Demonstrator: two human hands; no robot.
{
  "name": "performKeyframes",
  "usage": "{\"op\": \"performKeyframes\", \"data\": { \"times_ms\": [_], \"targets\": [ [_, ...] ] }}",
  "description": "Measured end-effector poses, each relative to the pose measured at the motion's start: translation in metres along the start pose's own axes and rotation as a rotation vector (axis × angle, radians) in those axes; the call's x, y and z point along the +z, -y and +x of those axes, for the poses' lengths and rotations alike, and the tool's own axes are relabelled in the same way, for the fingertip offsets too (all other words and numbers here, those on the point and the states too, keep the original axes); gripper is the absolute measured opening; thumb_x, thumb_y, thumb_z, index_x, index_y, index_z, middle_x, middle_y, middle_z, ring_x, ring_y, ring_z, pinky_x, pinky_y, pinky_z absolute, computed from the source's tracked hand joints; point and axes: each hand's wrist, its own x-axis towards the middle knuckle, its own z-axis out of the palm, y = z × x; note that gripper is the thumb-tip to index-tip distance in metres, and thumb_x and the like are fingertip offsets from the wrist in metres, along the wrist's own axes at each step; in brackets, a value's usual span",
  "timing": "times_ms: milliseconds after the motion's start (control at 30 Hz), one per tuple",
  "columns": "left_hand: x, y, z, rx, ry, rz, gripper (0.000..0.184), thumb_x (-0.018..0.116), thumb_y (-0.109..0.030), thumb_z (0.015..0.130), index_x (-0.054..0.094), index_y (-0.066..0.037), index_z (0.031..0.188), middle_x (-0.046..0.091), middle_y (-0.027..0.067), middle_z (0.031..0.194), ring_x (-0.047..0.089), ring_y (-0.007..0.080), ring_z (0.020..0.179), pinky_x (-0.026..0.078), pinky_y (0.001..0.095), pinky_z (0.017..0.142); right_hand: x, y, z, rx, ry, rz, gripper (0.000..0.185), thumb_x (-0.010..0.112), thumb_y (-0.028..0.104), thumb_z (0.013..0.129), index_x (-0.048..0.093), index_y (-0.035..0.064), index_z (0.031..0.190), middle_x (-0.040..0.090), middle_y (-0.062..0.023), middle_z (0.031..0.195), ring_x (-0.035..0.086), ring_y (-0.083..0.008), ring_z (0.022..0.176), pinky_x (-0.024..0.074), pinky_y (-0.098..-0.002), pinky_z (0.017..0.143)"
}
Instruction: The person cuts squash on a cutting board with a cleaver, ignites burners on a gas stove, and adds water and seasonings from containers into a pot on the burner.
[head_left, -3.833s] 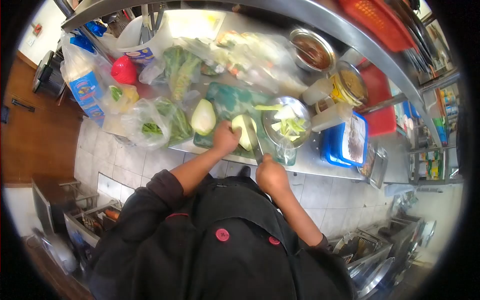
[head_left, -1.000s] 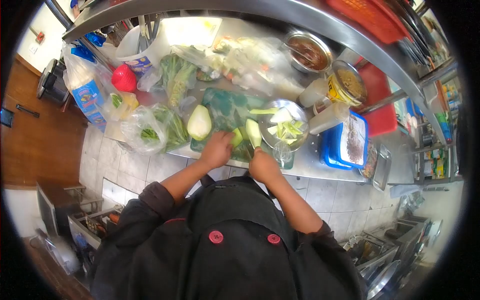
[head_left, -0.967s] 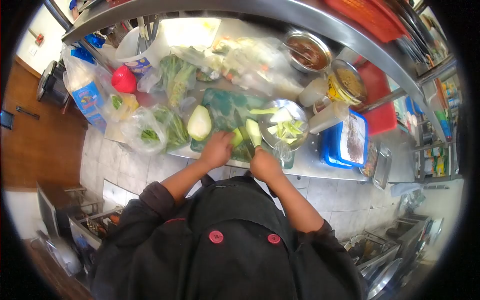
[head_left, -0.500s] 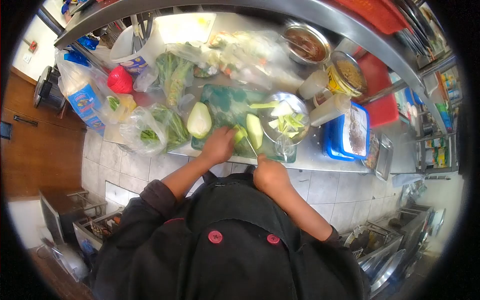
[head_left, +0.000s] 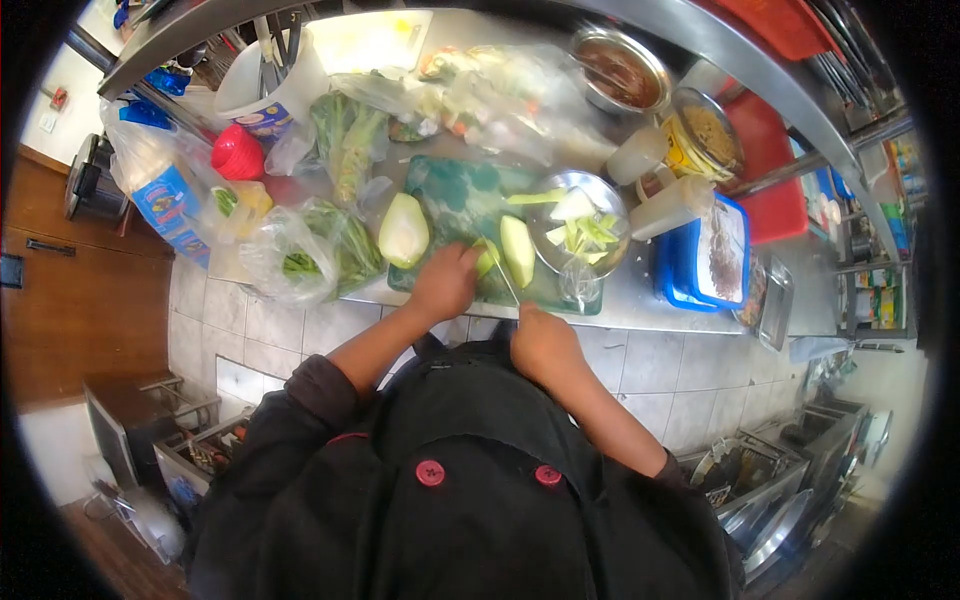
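My left hand is closed on a small green piece of what looks like chayote, pressed to the green cutting board. In my right hand is a knife, its blade angled toward that piece; the handle is hidden in my fist. Just right of the blade lies a peeled pale wedge. A pear-shaped chayote half rests cut face up at the board's left edge. Right of the board, a metal bowl holds several cut pale green pieces.
Bagged greens sit to the left, with more bagged vegetables at the back. On the right are squeeze bottles, a blue tub and a bowl of red-brown sauce. A metal shelf edge crosses overhead.
The view has shifted slightly, moving the table items a little to the right. Both hands keep nearly the same pose, with the knife still by the chayote piece.
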Motion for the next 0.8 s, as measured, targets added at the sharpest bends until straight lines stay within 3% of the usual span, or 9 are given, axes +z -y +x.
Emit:
{"op": "performKeyframes", "data": {
  "times_ms": [167,433,800],
  "targets": [
    [-0.003,-0.001,-0.001,-0.030,0.047,-0.029,0.039,0.059,-0.004,0.075,0.055,-0.006,0.114,0.054,0.0185,0.104,0.053,0.0384,0.096,0.045,0.0455,0.082,0.017,-0.013,0.041,0.007,-0.048,0.091,0.023,0.044,0.007,0.083,0.055,-0.0055,0.099,0.065,-0.0271,0.085,0.064,-0.0420,0.082,0.0504,-0.0492,0.074],
    [-0.002,0.003,-0.004,0.016,-0.003,-0.072,0.037,0.061,-0.005,0.076,0.055,-0.005,0.113,0.055,0.0182,0.101,0.053,0.0390,0.095,0.044,0.0459,0.080,-0.014,0.001,0.000,-0.049,-0.026,-0.042,0.024,0.045,0.007,0.082,0.053,-0.0061,0.100,0.065,-0.0276,0.084,0.064,-0.0424,0.082,0.0502,-0.0493,0.074],
    [0.001,0.004,-0.004,0.028,-0.058,-0.070,0.035,0.063,-0.006,0.076,0.056,-0.005,0.109,0.055,0.0172,0.098,0.054,0.0380,0.093,0.045,0.0439,0.079,-0.024,0.012,-0.012,0.062,0.093,0.019,0.023,0.045,0.007,0.082,0.053,-0.0058,0.099,0.065,-0.0280,0.087,0.064,-0.0432,0.084,0.0498,-0.0497,0.076]
  ]
}}
